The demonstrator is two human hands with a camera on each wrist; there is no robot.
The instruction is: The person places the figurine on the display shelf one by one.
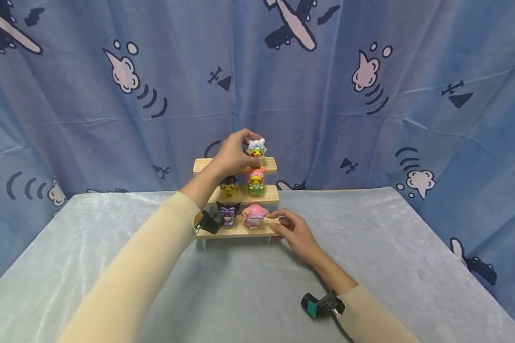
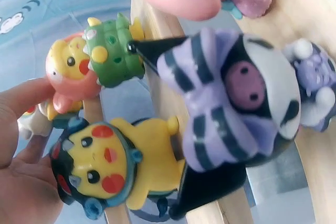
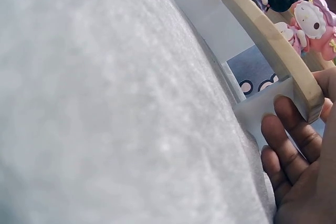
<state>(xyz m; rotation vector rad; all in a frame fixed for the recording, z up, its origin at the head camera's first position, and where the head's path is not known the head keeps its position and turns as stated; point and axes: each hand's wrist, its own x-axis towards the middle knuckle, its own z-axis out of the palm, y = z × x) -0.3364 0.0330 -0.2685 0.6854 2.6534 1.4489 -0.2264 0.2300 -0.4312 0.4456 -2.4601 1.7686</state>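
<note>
A three-tier wooden display shelf (image 1: 236, 233) with white supports stands on the table. On its top tier, my left hand (image 1: 231, 155) grips a small yellow figurine in a white hood (image 1: 256, 150). My right hand (image 1: 298, 237) holds the right end of the bottom tier; in the right wrist view its fingers (image 3: 286, 142) curl beneath the board against the white support. On the middle tier stand a yellow figurine in a dark hood (image 2: 105, 166), partly behind my left wrist, and one in a pink hood (image 1: 256, 181). Below are a black-and-purple figurine (image 1: 228, 215) and a pink figurine (image 1: 254, 216).
A pale grey cloth (image 1: 395, 257) covers the table. Behind it hangs a blue curtain (image 1: 309, 105) printed with planes and clouds. Wrist cameras sit at both sleeves, the left one (image 1: 210, 222) close in front of the bottom tier's left end.
</note>
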